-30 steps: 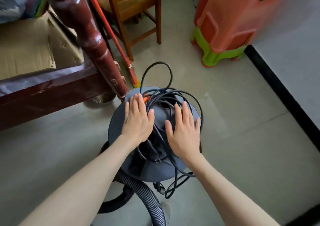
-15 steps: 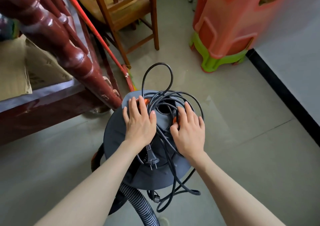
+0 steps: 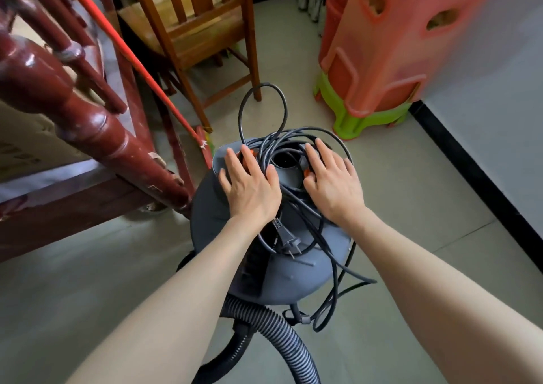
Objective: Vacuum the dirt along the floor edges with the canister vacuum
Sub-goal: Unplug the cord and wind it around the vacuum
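Canister vacuum (image 3: 273,269) upright under both hands; left hand (image 3: 249,189), right hand (image 3: 335,184) flat, apart, pressing top; hose (image 3: 282,333) trails toward camera.

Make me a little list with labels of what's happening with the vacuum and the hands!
vacuum: grey canister vacuum standing on the tiled floor
cord: black power cord looped loosely on top of it, plug not plugged in
hose: ribbed grey hose coming off the near side
left hand: left hand flat on the lid
right hand: right hand flat on the lid, over the cord
nearby: wooden chair, stacked plastic stools
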`<action>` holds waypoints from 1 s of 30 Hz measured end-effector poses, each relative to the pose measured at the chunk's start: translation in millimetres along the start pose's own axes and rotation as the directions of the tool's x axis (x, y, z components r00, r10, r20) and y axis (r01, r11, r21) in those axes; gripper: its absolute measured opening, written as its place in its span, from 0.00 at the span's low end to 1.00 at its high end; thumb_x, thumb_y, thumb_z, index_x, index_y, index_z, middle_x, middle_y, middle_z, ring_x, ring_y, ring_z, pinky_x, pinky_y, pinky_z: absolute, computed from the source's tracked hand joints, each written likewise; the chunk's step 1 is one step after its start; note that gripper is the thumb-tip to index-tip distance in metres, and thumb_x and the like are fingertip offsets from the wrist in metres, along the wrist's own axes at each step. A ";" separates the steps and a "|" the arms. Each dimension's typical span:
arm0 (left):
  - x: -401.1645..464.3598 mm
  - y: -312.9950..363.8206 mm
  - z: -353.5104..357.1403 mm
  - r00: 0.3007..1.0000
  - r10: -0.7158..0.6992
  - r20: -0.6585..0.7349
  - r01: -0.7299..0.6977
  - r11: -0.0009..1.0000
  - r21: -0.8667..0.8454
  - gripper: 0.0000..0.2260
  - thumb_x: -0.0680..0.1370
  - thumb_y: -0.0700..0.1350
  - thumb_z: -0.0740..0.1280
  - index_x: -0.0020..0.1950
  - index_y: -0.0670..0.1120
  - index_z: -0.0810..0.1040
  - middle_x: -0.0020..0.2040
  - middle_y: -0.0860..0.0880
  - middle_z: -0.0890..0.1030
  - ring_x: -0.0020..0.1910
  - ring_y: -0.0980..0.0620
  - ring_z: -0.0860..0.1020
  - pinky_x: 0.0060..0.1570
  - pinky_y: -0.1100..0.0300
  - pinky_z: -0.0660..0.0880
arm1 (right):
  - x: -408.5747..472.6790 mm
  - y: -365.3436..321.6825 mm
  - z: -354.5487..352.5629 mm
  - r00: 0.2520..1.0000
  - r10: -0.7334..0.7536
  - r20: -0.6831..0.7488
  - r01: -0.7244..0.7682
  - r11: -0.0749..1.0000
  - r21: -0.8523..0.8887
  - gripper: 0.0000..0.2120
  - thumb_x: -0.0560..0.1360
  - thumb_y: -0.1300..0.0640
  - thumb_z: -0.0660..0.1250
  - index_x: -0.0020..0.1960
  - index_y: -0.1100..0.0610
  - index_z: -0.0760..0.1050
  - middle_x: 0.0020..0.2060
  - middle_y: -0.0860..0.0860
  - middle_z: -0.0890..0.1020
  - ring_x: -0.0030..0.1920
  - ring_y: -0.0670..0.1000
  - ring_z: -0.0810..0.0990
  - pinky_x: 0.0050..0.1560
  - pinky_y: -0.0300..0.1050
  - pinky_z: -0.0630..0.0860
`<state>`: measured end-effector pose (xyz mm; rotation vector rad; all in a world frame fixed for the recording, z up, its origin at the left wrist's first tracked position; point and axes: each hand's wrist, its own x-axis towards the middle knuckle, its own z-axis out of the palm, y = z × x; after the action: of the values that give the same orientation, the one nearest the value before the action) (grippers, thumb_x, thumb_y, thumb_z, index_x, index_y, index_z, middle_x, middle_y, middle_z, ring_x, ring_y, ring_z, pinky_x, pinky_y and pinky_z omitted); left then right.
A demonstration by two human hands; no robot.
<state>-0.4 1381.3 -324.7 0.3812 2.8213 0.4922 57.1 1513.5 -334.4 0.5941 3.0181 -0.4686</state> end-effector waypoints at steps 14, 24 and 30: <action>117.2 29.0 -16.0 0.977 0.211 0.025 -0.213 0.967 0.139 0.30 0.81 0.58 0.46 0.78 0.44 0.43 0.78 0.43 0.40 0.77 0.46 0.44 0.74 0.52 0.42 | 107.5 -2.7 -10.4 0.958 0.285 -0.043 -0.278 0.952 0.126 0.28 0.82 0.40 0.49 0.79 0.45 0.49 0.79 0.47 0.49 0.79 0.52 0.41 0.75 0.58 0.36; 218.9 74.5 -11.0 0.977 0.211 -0.026 -0.208 0.974 0.093 0.32 0.80 0.61 0.46 0.78 0.45 0.44 0.78 0.43 0.43 0.77 0.48 0.46 0.74 0.51 0.43 | 216.1 32.5 -30.6 0.959 0.267 -0.097 -0.259 0.962 0.088 0.28 0.79 0.47 0.50 0.78 0.46 0.54 0.78 0.47 0.55 0.78 0.51 0.47 0.76 0.57 0.41; 277.5 109.2 -8.6 0.987 0.145 -0.064 -0.137 0.984 0.112 0.32 0.80 0.62 0.44 0.78 0.45 0.44 0.78 0.43 0.43 0.77 0.48 0.47 0.74 0.51 0.43 | 288.1 58.4 -45.8 0.978 0.185 -0.096 -0.178 0.981 0.078 0.32 0.75 0.45 0.46 0.78 0.47 0.55 0.78 0.48 0.57 0.78 0.52 0.50 0.76 0.57 0.43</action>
<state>-239.1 1560.2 -333.0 0.6002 2.9121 0.3912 -186.6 1684.0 -332.5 0.9173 3.0134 -0.5501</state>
